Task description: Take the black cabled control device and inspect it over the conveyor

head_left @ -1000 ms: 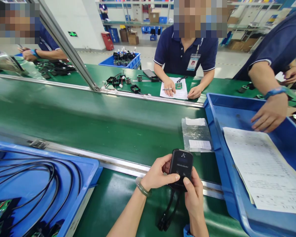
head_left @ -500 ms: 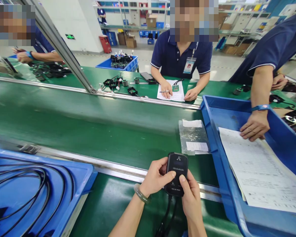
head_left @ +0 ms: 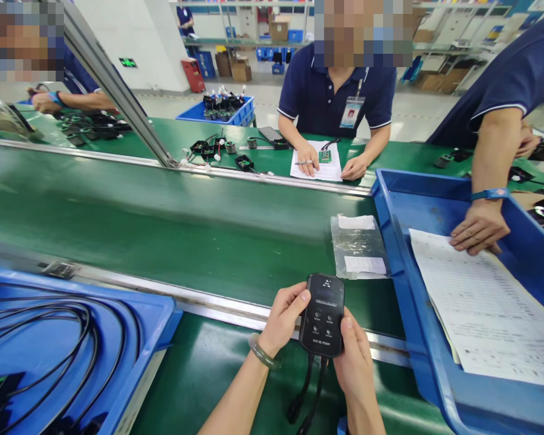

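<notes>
One person's left hand [head_left: 283, 317] firmly clasps the left edge of a black control box [head_left: 323, 308], held above a metal rail [head_left: 226, 307]. The box looks light, rigid, slightly slick, best gripped by its sides, not its two dangling cables [head_left: 307, 377]. The right hand [head_left: 356, 353] clasps the opposite edge.

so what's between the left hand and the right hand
In the head view, a black box with buttons, held by the left hand and right hand.
</notes>
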`<state>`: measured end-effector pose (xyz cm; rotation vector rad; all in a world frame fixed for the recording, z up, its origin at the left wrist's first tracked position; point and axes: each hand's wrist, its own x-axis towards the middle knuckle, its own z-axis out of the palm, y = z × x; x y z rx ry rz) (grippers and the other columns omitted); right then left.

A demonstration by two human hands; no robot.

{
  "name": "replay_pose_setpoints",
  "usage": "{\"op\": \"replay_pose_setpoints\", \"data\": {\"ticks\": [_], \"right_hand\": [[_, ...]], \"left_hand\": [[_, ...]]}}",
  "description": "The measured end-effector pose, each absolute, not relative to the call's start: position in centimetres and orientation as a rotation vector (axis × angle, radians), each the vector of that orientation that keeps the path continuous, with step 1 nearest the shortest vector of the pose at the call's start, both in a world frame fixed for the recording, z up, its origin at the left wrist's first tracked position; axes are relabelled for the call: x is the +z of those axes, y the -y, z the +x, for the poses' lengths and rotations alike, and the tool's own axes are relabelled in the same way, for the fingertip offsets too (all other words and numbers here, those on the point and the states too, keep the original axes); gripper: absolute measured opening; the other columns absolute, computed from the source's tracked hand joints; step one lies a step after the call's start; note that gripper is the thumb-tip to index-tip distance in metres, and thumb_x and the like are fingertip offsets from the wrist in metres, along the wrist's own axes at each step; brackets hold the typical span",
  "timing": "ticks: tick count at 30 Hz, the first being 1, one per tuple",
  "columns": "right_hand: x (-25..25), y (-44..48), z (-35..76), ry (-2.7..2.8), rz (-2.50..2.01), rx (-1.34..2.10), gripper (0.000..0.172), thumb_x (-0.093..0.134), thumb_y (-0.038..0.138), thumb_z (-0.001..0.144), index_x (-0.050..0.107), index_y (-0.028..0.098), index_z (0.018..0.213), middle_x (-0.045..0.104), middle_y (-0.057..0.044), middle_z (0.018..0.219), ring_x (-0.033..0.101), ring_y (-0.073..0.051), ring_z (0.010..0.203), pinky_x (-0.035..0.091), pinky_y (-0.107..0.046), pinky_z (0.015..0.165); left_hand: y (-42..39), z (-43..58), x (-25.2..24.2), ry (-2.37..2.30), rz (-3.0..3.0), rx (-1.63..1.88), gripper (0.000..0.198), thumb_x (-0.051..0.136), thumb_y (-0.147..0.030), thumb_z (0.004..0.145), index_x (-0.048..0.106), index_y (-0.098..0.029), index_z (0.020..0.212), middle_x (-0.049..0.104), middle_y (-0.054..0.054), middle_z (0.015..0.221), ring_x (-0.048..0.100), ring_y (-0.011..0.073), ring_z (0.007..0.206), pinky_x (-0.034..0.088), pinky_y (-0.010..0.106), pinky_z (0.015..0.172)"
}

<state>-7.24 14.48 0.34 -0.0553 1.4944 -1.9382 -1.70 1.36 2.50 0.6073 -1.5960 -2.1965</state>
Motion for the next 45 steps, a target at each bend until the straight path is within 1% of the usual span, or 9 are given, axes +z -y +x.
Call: {"op": "replay_pose_setpoints", "data": {"ticks": [3, 7, 10, 15, 17, 20, 25, 36, 45], "right_hand": [[0.3, -14.4, -7.2, -1.508, 0.019, -1.951, 0.056, 0.066, 0.062, 0.073, 0.068, 0.019, 0.110, 0.072, -0.007, 0.080, 0.064, -0.022, 0.064, 0.054, -0.032, 0.051], [0.3, -14.0, -6.9, -1.510, 0.131, -1.995, 0.058, 0.067, 0.061, 0.073, 0.067, 0.017, 0.111, 0.073, -0.007, 0.080, 0.065, -0.021, 0.060, 0.054, -0.031, 0.052], [0.3, -13.7, -7.0, -1.469, 0.177, -2.023, 0.060, 0.067, 0.061, 0.072, 0.067, 0.017, 0.113, 0.074, -0.008, 0.084, 0.067, -0.023, 0.062, 0.055, -0.032, 0.053], [-0.1, -13.8, -7.3, -1.323, 0.164, -2.100, 0.045, 0.069, 0.052, 0.076, 0.068, 0.023, 0.111, 0.073, -0.008, 0.107, 0.069, -0.027, 0.091, 0.058, -0.033, 0.067], [0.0, -14.0, -7.4, -1.240, 0.108, -2.117, 0.044, 0.071, 0.046, 0.075, 0.067, 0.025, 0.114, 0.070, -0.009, 0.115, 0.068, -0.028, 0.097, 0.058, -0.035, 0.072], [0.2, -14.1, -7.6, -1.199, 0.020, -2.131, 0.044, 0.073, 0.042, 0.074, 0.068, 0.025, 0.114, 0.067, -0.010, 0.122, 0.067, -0.029, 0.100, 0.058, -0.036, 0.075], [0.3, -14.3, -7.7, -1.205, -0.071, -2.154, 0.041, 0.071, 0.039, 0.074, 0.069, 0.028, 0.113, 0.067, -0.008, 0.121, 0.068, -0.028, 0.097, 0.058, -0.035, 0.072], [-1.0, -14.8, -7.7, -1.317, -0.368, -2.129, 0.046, 0.068, 0.036, 0.079, 0.060, 0.034, 0.125, 0.063, -0.005, 0.128, 0.058, -0.028, 0.117, 0.048, -0.042, 0.099], [-1.8, -14.9, -7.6, -1.405, -0.399, -2.103, 0.049, 0.068, 0.033, 0.081, 0.056, 0.034, 0.129, 0.059, -0.003, 0.133, 0.057, -0.025, 0.119, 0.048, -0.039, 0.100]], "left_hand": [[-1.3, -1.5, 2.6, 1.625, 0.657, -2.149, 0.046, 0.056, -0.055, 0.085, 0.073, -0.014, 0.097, 0.065, 0.003, 0.077, 0.052, 0.0156, 0.074, 0.042, 0.023, 0.067], [-1.3, -1.5, 2.9, 1.639, 0.591, -2.225, 0.051, 0.060, -0.055, 0.082, 0.066, -0.017, 0.116, 0.069, 0.007, 0.103, 0.057, 0.0218, 0.095, 0.047, 0.028, 0.083], [-1.5, -1.5, 2.7, 1.665, 0.493, -2.300, 0.063, 0.067, -0.052, 0.077, 0.056, -0.017, 0.129, 0.065, 0.009, 0.113, 0.058, 0.0236, 0.101, 0.048, 0.031, 0.086], [-1.8, -1.5, 1.9, 1.670, 0.487, -2.287, 0.072, 0.072, -0.048, 0.074, 0.049, -0.015, 0.133, 0.064, 0.010, 0.107, 0.061, 0.0218, 0.091, 0.052, 0.030, 0.079], [-1.9, -1.5, 1.8, 1.638, 0.541, -2.260, 0.074, 0.072, -0.048, 0.074, 0.046, -0.014, 0.134, 0.064, 0.010, 0.103, 0.061, 0.0215, 0.089, 0.052, 0.031, 0.079], [-1.8, -1.6, 1.9, 1.616, 0.590, -2.241, 0.076, 0.072, -0.048, 0.074, 0.044, -0.013, 0.135, 0.064, 0.009, 0.100, 0.061, 0.0216, 0.089, 0.052, 0.031, 0.079], [-1.7, -1.5, 1.9, 1.617, 0.553, -2.222, 0.073, 0.072, -0.045, 0.075, 0.045, -0.014, 0.135, 0.065, 0.009, 0.103, 0.062, 0.0200, 0.086, 0.054, 0.029, 0.075], [-1.7, -1.5, 2.2, 1.597, 0.516, -2.253, 0.069, 0.072, -0.040, 0.076, 0.045, -0.015, 0.134, 0.063, 0.008, 0.103, 0.061, 0.0180, 0.082, 0.052, 0.026, 0.071], [-1.6, -1.7, 2.2, 1.605, 0.467, -2.236, 0.066, 0.072, -0.036, 0.077, 0.045, -0.015, 0.133, 0.063, 0.009, 0.108, 0.060, 0.0167, 0.084, 0.052, 0.025, 0.072]]}}
